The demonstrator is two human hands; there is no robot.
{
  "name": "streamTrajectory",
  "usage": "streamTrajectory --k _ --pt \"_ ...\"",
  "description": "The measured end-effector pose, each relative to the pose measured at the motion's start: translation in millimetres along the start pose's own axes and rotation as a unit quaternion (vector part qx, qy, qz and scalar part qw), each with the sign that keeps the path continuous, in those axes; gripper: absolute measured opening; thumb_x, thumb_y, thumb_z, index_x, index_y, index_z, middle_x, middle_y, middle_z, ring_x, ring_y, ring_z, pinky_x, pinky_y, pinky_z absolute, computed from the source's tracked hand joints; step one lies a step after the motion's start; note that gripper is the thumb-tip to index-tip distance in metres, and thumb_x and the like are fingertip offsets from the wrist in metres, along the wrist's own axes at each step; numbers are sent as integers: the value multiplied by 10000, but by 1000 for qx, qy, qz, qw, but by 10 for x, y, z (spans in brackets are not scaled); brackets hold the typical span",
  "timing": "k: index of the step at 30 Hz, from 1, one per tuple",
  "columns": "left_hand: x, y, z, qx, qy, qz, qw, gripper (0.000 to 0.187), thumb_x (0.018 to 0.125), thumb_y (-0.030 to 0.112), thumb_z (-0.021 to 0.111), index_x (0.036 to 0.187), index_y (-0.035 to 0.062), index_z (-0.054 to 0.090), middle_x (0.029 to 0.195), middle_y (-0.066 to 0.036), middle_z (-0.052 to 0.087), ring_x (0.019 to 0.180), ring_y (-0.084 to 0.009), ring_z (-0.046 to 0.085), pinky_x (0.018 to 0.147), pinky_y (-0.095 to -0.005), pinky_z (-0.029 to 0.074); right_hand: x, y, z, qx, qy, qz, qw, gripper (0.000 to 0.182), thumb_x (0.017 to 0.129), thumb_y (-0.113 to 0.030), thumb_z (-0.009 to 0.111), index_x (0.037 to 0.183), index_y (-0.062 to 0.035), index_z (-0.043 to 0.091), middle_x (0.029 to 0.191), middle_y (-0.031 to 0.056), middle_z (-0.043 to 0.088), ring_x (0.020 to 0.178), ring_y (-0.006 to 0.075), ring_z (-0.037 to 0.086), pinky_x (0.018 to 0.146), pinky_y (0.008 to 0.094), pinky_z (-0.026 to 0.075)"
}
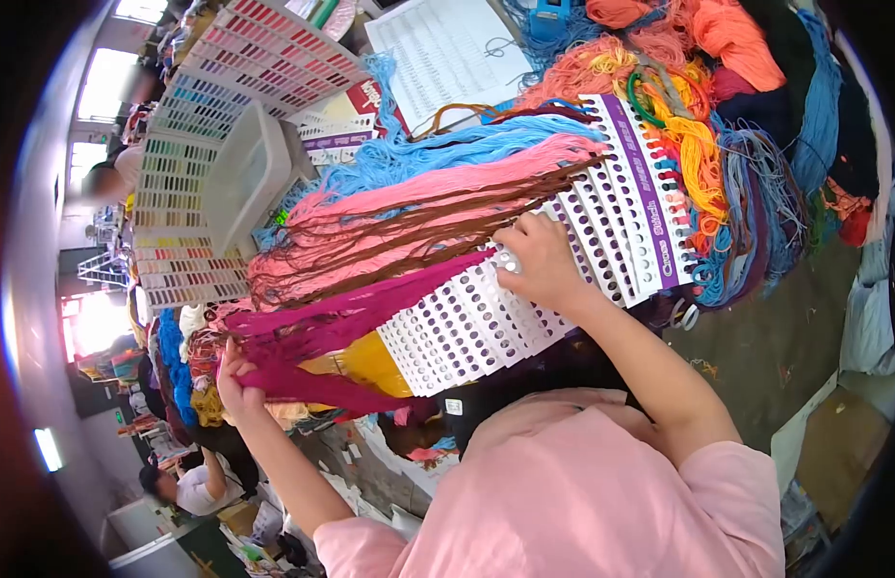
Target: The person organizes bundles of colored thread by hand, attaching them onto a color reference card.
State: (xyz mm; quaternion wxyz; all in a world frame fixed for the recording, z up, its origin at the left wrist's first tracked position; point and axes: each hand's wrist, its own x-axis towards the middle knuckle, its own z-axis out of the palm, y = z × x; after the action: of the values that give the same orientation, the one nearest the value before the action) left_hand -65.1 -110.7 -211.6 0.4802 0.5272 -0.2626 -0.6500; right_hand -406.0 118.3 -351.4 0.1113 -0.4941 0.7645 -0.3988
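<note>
Magenta embroidery thread point(361, 303) stretches in long strands from the punched cards toward the left. At its far left end, my left hand point(237, 380) is closed around the strands. My right hand point(536, 252) lies on the fanned stack of white punched thread cards point(466, 323), its fingers curled on them close to where the magenta strands end. Exactly what its fingertips pinch is partly hidden. Brown thread point(418, 217), pink thread point(370, 202) and light blue thread point(476, 140) hang from the cards above. The top card has a purple "Cross Stitch" band point(649, 193).
A folding colour chart point(187, 144) stands at the left behind a clear plastic bin point(250, 173). A printed sheet point(447, 58) lies at the back. Tangled orange and yellow skeins point(693, 154) crowd the right. Another person point(202, 486) is at the lower left.
</note>
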Motion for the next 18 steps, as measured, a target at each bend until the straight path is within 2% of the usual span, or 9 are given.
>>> streamTrajectory --k 3,5,6,7,8,10,12,14,18 --pt "-465 -203 229 -57 -154 -87 983 287 813 116 415 1053 -37 450 638 24 484 408 20 314 339 -115 261 -9 -28 2 18 18 2 1000 294 563 -182 604 832 -83 540 790 63 427 805 223 415 712 347 300" --pt "-906 -631 456 111 -223 -98 963 330 810 181 440 1060 -35 427 696 -9 490 445 -3 335 375 -133 295 -15 -114 7 35 46 -11 998 220 581 -129 605 783 -72 539 794 60 432 807 221 428 707 338 316" --pt "-975 -818 499 37 -266 -211 940 348 816 220 434 1053 -35 426 818 -65 530 534 -45 406 441 -170 349 -35 -172 -12 79 40 -3 996 202 586 -121 604 769 -68 540 786 61 436 798 226 433 698 336 324" --pt "-1109 -994 593 45 -286 -216 933 361 831 239 401 1068 -33 412 973 -131 519 720 -130 500 571 -244 412 -69 -231 -37 122 32 5 992 184 591 -113 604 756 -63 541 777 62 440 790 230 439 690 334 333" --pt "-1214 -1128 693 0 -309 -247 918 384 849 258 353 1096 -33 389 1043 -163 491 910 -238 500 719 -343 415 -103 -309 -59 164 23 15 986 166 596 -106 603 742 -58 542 768 63 443 781 235 444 681 331 341" --pt "-1354 -1339 887 47 -333 -226 914 437 866 304 265 1126 -32 367 1134 -175 421 1073 -274 389 843 -444 361 -184 -527 -118 237 -7 28 971 101 660 -88 589 728 -32 541 688 56 479 647 169 488 554 285 373" --pt "-1431 -1444 1009 58 -346 -222 910 453 868 307 267 1143 -43 349 1131 -163 421 1050 -264 404 822 -420 383 -280 -765 -225 347 -124 126 921 82 690 -80 578 742 -22 552 678 44 511 597 119 497 498 247 375" --pt "-1512 -1475 1079 71 -351 -236 903 473 867 317 271 1151 -56 334 1108 -153 434 999 -258 440 818 -399 388 -297 -1100 -310 573 -164 241 766 71 719 -67 558 736 0 572 665 36 545 532 67 485 440 191 358" --pt "-1400 -1512 897 -68 -417 -310 852 493 867 325 257 1163 -66 310 1088 -161 440 968 -244 462 813 -374 397 -332 -1075 -337 581 -204 259 744 109 736 -58 509 748 26 578 603 39 546 481 71 477 437 176 374"
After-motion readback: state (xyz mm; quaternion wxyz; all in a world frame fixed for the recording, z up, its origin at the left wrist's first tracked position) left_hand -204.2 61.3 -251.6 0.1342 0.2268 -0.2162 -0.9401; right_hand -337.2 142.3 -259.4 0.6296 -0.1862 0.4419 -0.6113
